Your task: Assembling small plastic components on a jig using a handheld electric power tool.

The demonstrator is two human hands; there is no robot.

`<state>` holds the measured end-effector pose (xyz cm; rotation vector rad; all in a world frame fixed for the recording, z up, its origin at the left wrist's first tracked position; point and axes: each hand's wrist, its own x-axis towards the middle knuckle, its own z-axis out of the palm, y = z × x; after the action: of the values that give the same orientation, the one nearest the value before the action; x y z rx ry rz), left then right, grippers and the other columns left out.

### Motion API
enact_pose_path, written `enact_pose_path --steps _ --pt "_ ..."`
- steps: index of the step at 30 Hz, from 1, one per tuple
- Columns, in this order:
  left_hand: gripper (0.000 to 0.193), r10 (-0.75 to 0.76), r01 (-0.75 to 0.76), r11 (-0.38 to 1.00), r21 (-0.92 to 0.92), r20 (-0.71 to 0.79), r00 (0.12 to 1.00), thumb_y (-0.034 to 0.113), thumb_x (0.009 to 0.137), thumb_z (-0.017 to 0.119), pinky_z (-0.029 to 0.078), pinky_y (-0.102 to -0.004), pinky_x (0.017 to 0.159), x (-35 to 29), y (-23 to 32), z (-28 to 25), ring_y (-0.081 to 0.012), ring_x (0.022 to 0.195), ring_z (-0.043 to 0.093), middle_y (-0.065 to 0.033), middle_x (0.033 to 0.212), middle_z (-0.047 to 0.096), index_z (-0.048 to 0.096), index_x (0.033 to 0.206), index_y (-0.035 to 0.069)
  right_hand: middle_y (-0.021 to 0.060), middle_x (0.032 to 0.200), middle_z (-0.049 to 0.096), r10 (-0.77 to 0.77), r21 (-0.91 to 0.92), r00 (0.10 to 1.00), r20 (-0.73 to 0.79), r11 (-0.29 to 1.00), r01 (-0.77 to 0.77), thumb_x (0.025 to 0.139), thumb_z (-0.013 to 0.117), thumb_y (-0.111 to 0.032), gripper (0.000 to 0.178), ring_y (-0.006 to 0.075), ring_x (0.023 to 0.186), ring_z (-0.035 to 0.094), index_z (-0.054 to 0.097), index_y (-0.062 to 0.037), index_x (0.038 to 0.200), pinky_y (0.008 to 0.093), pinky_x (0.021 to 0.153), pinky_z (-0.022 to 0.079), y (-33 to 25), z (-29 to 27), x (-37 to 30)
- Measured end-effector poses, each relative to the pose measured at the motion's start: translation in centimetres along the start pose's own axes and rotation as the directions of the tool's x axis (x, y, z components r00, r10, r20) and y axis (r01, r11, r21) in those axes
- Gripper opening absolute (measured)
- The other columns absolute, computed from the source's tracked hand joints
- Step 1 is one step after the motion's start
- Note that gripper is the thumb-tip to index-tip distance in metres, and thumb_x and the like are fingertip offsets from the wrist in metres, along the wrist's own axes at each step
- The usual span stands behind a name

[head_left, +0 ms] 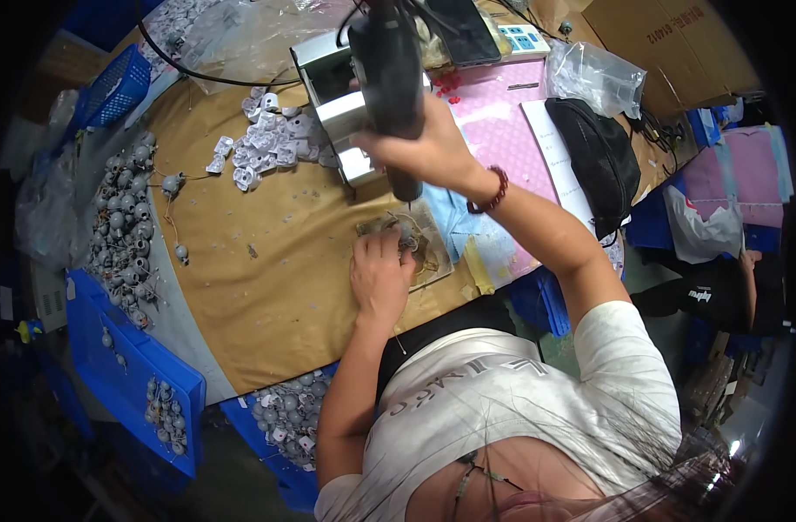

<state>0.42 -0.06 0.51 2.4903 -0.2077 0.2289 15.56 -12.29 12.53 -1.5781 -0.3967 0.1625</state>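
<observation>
My right hand [432, 150] is closed around the dark body of an electric screwdriver [386, 74]. The tool stands upright with its tip down, slightly blurred, above the work spot. Below that tip, my left hand [380, 271] rests with bent fingers on a small grey round part [406, 231]. This part sits on a flat, pale, see-through plate [439, 265] lying on the tan table cover. Left of the screwdriver lies a heap of white plastic pieces [280, 139]. A white and dark box-like holder [339, 113] stands between the heap and the tool.
Many grey round parts with wires [124, 217] cover the table's left edge. Blue bins [141, 365] hold more at lower left. A pink padded sheet [506, 126], a black pouch [593, 161] and a phone [466, 35] lie at right. Another person [706, 291] is at far right.
</observation>
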Motion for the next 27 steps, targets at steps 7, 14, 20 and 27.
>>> enact_pose_path --steps 7,14,20,27 --pt "0.035 -0.003 0.003 1.000 0.020 0.037 0.999 0.013 0.079 0.072 0.050 -0.0478 0.083 0.1 -0.2 0.0 -0.0353 0.101 0.055 -0.0123 0.100 0.061 0.061 0.111 0.004 -0.0016 0.088 0.061 -0.141 0.019 0.990 0.004 0.990 0.141 0.077 0.081 -0.001 0.070 0.0061 0.082 0.055 0.049 0.0018 0.140 0.0250 0.075 0.046 1.2 1.3 -5.0" --pt "0.029 -0.032 0.030 0.999 0.028 0.044 0.999 0.014 0.078 0.073 0.050 -0.0484 0.081 0.2 0.2 -0.2 -0.0346 0.100 0.055 -0.0116 0.100 0.060 0.058 0.101 0.004 0.0078 0.118 0.065 -0.084 0.077 0.996 0.028 0.994 0.082 0.075 0.085 -0.011 0.074 0.0129 0.105 0.058 0.048 0.0006 0.138 0.0297 0.095 0.047 2.3 1.4 -6.5" --pt "0.038 -0.059 0.058 0.998 -0.030 -0.028 0.998 0.012 0.076 0.071 0.051 -0.0471 0.083 0.4 0.8 -0.4 -0.0346 0.102 0.055 -0.0116 0.107 0.059 0.059 0.112 0.003 0.0081 0.118 0.065 -0.155 0.076 0.985 0.075 0.986 0.150 0.075 0.085 -0.011 0.064 0.0139 0.105 0.058 0.056 0.0002 0.131 0.0304 0.094 0.047 1.6 1.4 -6.9" --pt "0.035 -0.030 0.029 0.999 -0.029 -0.007 1.000 0.015 0.077 0.072 0.051 -0.0478 0.083 0.0 0.3 -0.4 -0.0373 0.105 0.057 -0.0138 0.110 0.063 0.065 0.110 0.007 0.0124 0.109 0.067 -0.351 -0.085 0.935 0.044 0.931 0.354 0.072 0.087 -0.016 0.065 0.0233 0.094 0.065 0.058 -0.0029 0.128 0.0341 0.086 0.051 2.1 1.6 -7.3"
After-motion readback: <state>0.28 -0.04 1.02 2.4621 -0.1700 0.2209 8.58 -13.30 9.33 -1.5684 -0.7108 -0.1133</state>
